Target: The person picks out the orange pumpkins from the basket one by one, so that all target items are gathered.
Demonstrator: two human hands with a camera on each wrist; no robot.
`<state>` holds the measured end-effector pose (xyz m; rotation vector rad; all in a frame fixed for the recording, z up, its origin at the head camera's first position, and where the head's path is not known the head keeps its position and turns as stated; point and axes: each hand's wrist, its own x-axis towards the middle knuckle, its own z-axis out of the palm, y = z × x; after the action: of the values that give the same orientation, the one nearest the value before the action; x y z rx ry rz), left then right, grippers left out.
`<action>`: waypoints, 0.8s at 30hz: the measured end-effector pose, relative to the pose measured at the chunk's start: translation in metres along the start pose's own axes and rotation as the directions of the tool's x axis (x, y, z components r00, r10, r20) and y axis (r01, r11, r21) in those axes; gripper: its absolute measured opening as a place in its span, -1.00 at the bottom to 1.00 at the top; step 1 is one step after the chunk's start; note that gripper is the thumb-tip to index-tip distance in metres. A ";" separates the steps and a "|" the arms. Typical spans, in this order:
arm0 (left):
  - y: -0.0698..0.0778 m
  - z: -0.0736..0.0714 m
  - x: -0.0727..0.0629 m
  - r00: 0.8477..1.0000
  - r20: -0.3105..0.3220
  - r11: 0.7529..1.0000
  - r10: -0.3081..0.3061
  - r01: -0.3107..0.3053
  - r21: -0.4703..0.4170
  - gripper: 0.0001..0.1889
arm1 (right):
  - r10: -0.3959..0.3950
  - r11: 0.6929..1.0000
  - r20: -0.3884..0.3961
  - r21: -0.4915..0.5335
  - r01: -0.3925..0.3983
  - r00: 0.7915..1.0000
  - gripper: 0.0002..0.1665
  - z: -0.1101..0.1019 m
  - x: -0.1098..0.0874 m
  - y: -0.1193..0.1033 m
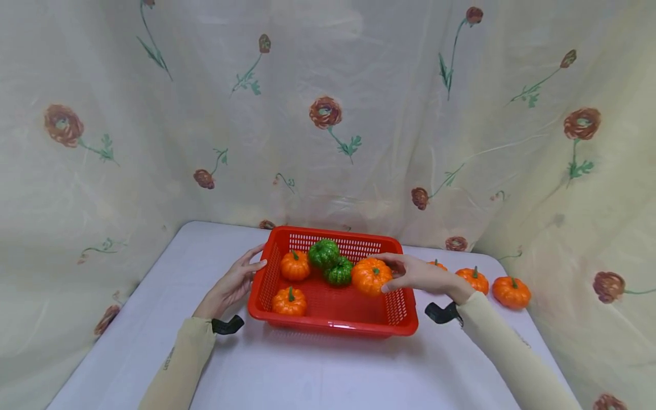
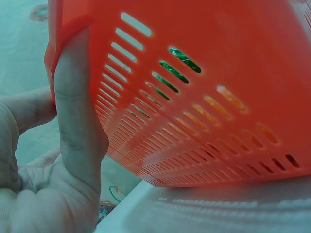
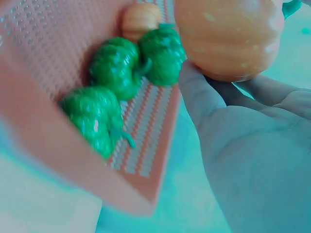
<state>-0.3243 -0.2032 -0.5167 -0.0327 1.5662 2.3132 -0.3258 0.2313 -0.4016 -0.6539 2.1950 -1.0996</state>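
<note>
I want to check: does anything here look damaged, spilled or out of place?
Nothing stands out. The red basket shows no visible damage, the right hand holds an orange pumpkin, and the row of pumpkins on the table sits upright.

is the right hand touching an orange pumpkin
Touching; the right wrist view shows the right hand gripping an orange pumpkin, with no gap between them.

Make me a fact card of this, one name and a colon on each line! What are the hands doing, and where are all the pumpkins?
Basket: red basket, on a pale table
Left hand: touches the basket's left rim
Right hand: holds an orange pumpkin
Orange inside: two small pumpkins, toward the left
Green inside: three green pumpkins, all seen from the right wrist
Outside: three pumpkins on the right, one partly hidden
Background: flowery sheet
</note>
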 end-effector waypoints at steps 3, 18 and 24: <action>-0.001 -0.001 0.001 1.000 -0.007 1.000 -0.004 0.004 0.001 -0.26 | -0.003 1.000 -0.032 0.018 0.004 0.999 -0.10 -0.009 -0.017 0.008; -0.004 -0.001 0.000 1.000 0.002 1.000 0.011 -0.011 -0.003 -0.24 | 0.067 0.995 -0.218 0.088 -0.048 0.974 -0.10 -0.033 -0.093 0.063; -0.002 -0.001 0.000 1.000 0.015 1.000 0.012 -0.012 -0.021 -0.26 | 0.131 0.988 -0.279 0.112 -0.103 0.951 -0.05 -0.038 -0.116 0.092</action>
<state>-0.3239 -0.2031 -0.5191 -0.0114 1.5390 2.3334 -0.2856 0.3765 -0.4259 -0.3334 2.3687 -1.2940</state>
